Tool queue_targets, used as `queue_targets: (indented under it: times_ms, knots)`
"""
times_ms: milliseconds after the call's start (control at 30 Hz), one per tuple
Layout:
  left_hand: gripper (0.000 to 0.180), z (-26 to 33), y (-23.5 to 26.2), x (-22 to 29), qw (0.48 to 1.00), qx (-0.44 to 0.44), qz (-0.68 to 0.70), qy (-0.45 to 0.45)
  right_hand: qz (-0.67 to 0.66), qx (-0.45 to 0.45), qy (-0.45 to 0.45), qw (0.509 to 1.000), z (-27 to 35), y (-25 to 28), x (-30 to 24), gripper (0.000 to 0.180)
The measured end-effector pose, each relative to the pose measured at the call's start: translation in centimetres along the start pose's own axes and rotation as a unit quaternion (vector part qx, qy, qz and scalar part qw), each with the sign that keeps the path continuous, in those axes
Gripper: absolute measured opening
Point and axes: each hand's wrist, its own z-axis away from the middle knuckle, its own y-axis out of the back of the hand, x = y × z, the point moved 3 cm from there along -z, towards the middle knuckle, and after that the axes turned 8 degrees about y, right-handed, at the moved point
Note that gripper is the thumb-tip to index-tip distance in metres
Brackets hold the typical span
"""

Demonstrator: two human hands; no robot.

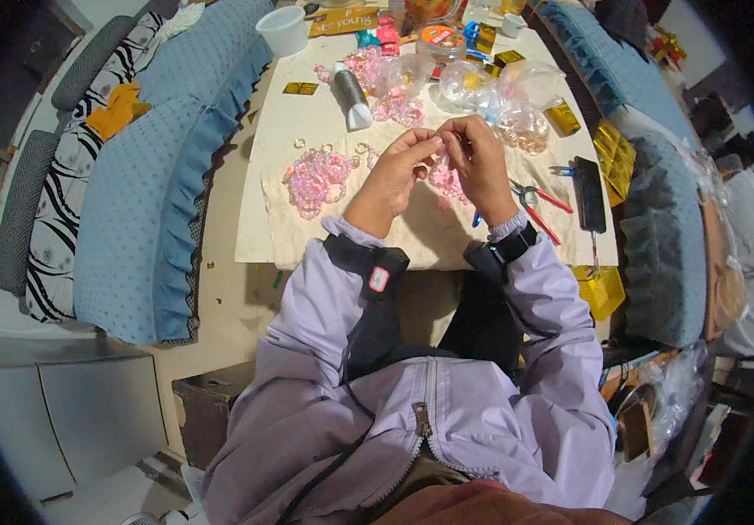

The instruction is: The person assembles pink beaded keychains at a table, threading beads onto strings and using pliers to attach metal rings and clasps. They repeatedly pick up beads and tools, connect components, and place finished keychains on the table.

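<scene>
My left hand [397,173] and my right hand [477,157] meet over the table, fingertips pinched close together. Whatever lies between the fingertips is too small to make out. Pink beads [448,185] show just below and between the hands; whether they hang from the fingers or lie on the cloth, I cannot tell. To the left, a pile of pink beaded strands [317,182] rests on the cream cloth [307,241], with small gold-coloured rings [326,149] along its far side. Red-handled pliers [536,208] lie right of my right hand, partly behind the wrist.
A dark spool of thread [351,94] and clear bags of beads [517,118] sit beyond my hands. A white tub [282,31] stands far left, a round lidded jar [441,44] at the back. A black phone [589,194] lies near the right edge. Blue-covered sofas [145,201] flank the table.
</scene>
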Motion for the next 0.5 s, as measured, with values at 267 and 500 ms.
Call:
queue_targets:
  times_ms: [267,500]
  knots:
    - [0.011,-0.7,2.7,0.3,0.994,-0.061,0.045,0.073,-0.042,-0.052,-0.038,0.997,0.5,-0.6,0.8,0.01]
    - [0.01,0.3,2.0,1.0,0.996,-0.03,0.051,0.063,-0.068,-0.093,-0.006,0.993,-1.0,1.2,-0.7,0.019]
